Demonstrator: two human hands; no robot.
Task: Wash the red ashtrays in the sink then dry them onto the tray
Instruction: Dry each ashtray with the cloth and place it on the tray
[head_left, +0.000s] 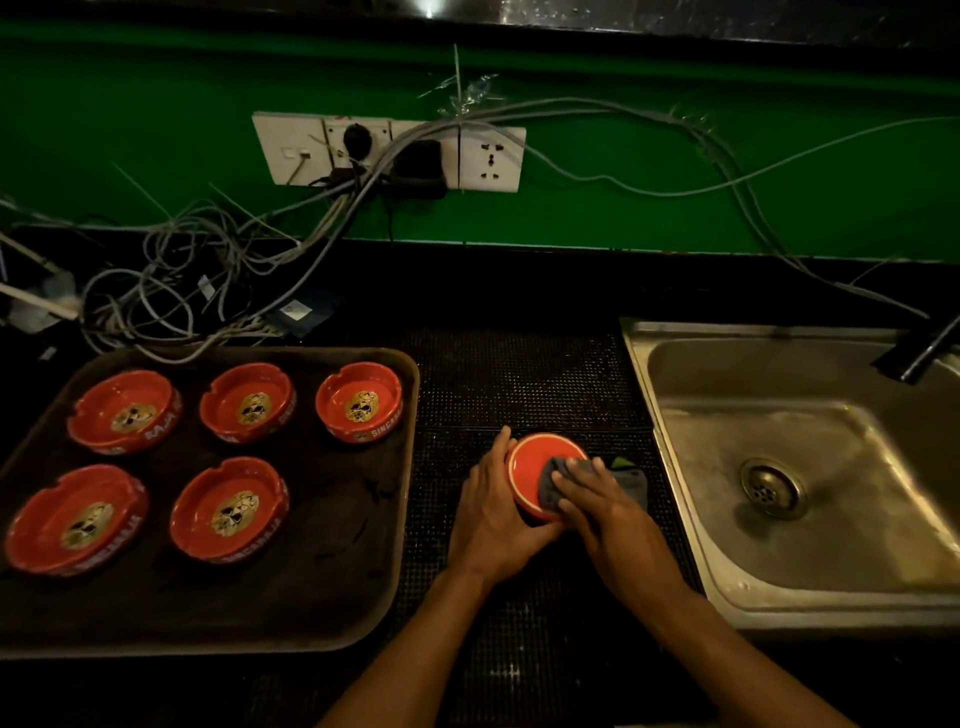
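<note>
A red ashtray (530, 465) lies upside down on the black mat between the tray and the sink. My left hand (493, 512) grips its left side. My right hand (597, 501) presses a grey cloth (558, 475) onto its flat bottom, fingers curled over the cloth. Several red ashtrays with a gold emblem (358, 402) stand upright on the brown tray (311, 613) at the left. The steel sink (779, 467) is at the right, with nothing in its basin.
A black tap (924, 353) juts over the sink's far right corner. A tangle of grey cables (171, 291) lies behind the tray below a wall socket panel (389, 150). A black dotted mat (519, 374) covers the counter between tray and sink.
</note>
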